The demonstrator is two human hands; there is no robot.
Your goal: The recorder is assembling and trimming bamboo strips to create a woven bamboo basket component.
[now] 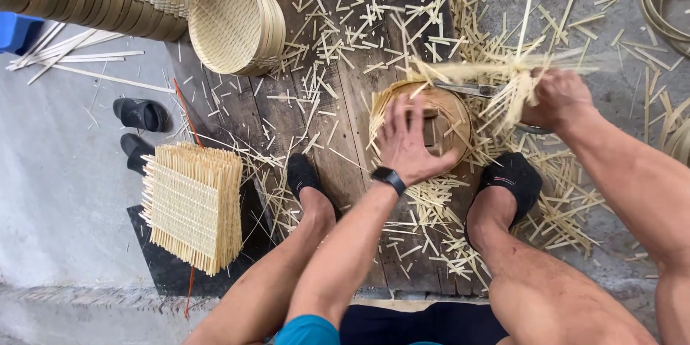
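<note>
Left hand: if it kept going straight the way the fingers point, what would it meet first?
The left hand lies flat on the round bamboo basket, fingers pointing up the picture. Straight on, it would likely meet the basket's far rim, then the scissors, though depth is unclear.

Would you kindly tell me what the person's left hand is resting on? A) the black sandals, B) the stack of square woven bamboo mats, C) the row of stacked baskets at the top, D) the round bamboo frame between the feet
D: the left hand lies spread on top of the round bamboo frame on the wooden board, while the right hand grips shears and bamboo strips.
</note>
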